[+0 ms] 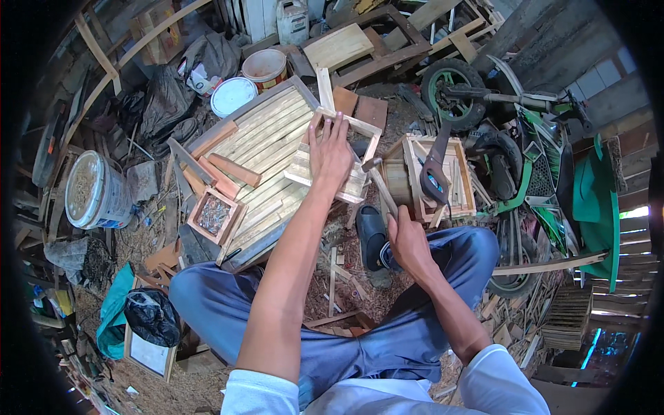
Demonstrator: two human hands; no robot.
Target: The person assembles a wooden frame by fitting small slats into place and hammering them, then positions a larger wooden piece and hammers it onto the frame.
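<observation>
My left hand [330, 153] grips a small pale wooden box [351, 184] made of slats, its fingers over the far side. The box sits tilted at the right edge of a slatted wooden panel [271, 142]. In my right hand [409, 242] is a hammer [384, 188], the fingers wrapped round its wooden handle. The hammer head lies close to the box's right side; whether they touch I cannot tell. A square wooden tray of nails [213, 213] stands on the panel's near left, beside several loose wood strips [235, 170].
Right of the hammer, a handsaw [434, 166] lies across a wooden crate [417, 205]. A green motorbike [529, 162] stands beyond it. White buckets [234, 97] are at the back left, another bucket [99, 190] farther left. Wood scraps and shavings cover the floor around my legs.
</observation>
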